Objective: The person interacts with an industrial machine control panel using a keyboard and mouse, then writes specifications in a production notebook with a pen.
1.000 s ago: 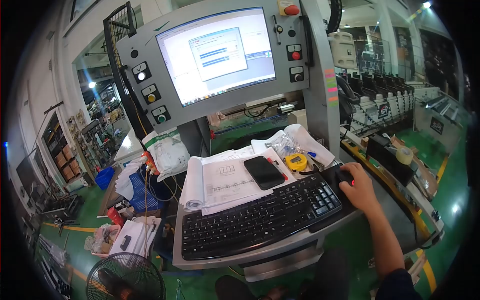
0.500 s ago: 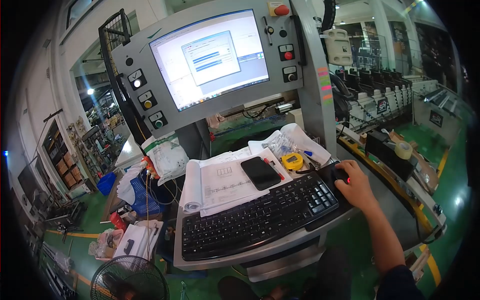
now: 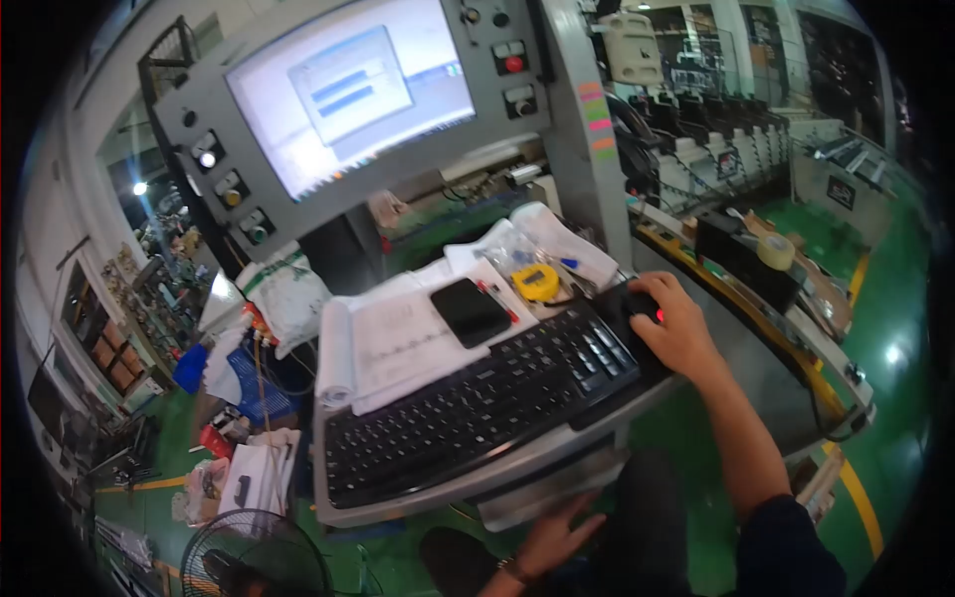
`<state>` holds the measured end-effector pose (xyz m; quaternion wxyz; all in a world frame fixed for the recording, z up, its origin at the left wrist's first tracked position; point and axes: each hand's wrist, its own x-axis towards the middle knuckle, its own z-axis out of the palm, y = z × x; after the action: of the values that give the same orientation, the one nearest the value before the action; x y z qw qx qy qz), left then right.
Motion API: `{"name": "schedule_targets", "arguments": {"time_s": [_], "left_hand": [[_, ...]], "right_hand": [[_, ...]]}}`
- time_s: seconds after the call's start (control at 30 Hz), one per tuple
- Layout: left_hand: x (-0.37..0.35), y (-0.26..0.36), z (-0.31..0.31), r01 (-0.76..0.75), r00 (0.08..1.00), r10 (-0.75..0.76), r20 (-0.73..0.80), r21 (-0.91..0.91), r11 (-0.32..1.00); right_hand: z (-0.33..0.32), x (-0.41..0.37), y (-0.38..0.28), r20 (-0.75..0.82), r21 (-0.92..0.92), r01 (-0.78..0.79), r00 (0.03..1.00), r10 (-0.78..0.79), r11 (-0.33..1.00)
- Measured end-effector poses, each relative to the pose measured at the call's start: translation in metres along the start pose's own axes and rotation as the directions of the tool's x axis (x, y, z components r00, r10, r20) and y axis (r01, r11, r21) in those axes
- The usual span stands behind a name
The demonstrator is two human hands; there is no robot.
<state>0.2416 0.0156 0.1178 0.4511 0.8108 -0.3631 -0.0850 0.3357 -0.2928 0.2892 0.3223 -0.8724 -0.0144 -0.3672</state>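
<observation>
- Black mouse (image 3: 637, 301) sits right of centre in the frame, on the dark pad at the right end of the keyboard (image 3: 477, 398) tray; only its front edge and a red glow at its side show past the hand.
- Right hand (image 3: 678, 330) lies cupped over the mouse; fingers close together and curled down onto its shell; wrist resting at the tray's corner.
- Left hand (image 3: 552, 542) is at the bottom of the frame, below the tray; fingers spread apart, nothing held; what it touches cannot be made out.
- Progress, as judged: screen (image 3: 348, 90) at upper left shows a dialog window with two blue bars; text too blurred to read; keyboard untouched; the screen work reads as under way, not closed out.
- Orientation, as judged: the mouse's long axis runs from lower right to upper left of the frame, in line with the forearm; nose toward the yellow tape measure (image 3: 537, 282); it lies flat.
- Nearby: dark phone (image 3: 470, 311) lies on the drawings (image 3: 393, 343), just left of the tape measure.
</observation>
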Motion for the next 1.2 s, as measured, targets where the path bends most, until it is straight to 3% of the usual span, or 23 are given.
{"name": "schedule_targets", "arguments": {"time_s": [0.03, 0.07, 0.1, 0.17, 0.23, 0.33, 0.53, 0.8, 1.2], "left_hand": [[0.011, 0.033, -0.024, -0.084, 0.996, 0.084, 0.012, 0.005, 0.996], [0.023, 0.071, -0.049, -0.264, 0.956, 0.283, -0.076, 0.198, 0.944], [0.033, 0.091, -0.066, -0.379, 0.892, 0.424, -0.157, 0.253, 0.890], [0.050, 0.121, -0.095, -0.430, 0.809, 0.559, -0.181, 0.467, 0.773], [0.071, 0.140, -0.112, -0.337, 0.818, 0.549, -0.172, 0.630, 0.699], [0.099, 0.134, -0.119, -0.247, 0.884, 0.451, -0.120, 0.699, 0.671], [0.120, 0.123, -0.113, -0.261, 0.892, 0.445, -0.078, 0.717, 0.647], [0.125, 0.116, -0.112, -0.242, 0.882, 0.460, -0.106, 0.734, 0.634], [0.120, 0.111, -0.111, -0.269, 0.867, 0.486, -0.106, 0.721, 0.639]], "right_hand": [[-0.001, 0.000, -0.001, -0.003, 0.028, -0.002, 1.000, 0.002, 1.000], [-0.001, 0.001, -0.002, 0.013, 0.028, -0.002, 1.000, 0.002, 1.000], [-0.002, 0.001, -0.001, 0.025, 0.034, 0.002, 1.000, -0.003, 0.999], [-0.002, 0.001, -0.002, 0.058, 0.013, -0.029, 0.998, 0.028, 0.999], [-0.001, 0.002, -0.002, 0.065, 0.011, -0.039, 0.997, 0.038, 0.999], [-0.001, 0.002, 0.001, 0.053, 0.003, -0.024, 0.998, 0.024, 1.000], [0.000, 0.002, 0.003, 0.018, -0.037, 0.037, 0.999, -0.036, 0.999], [-0.005, 0.002, -0.008, 0.079, 0.025, -0.051, 0.996, 0.049, 0.998], [-0.005, 0.003, -0.016, 0.099, 0.016, -0.016, 0.995, 0.015, 1.000]]}}
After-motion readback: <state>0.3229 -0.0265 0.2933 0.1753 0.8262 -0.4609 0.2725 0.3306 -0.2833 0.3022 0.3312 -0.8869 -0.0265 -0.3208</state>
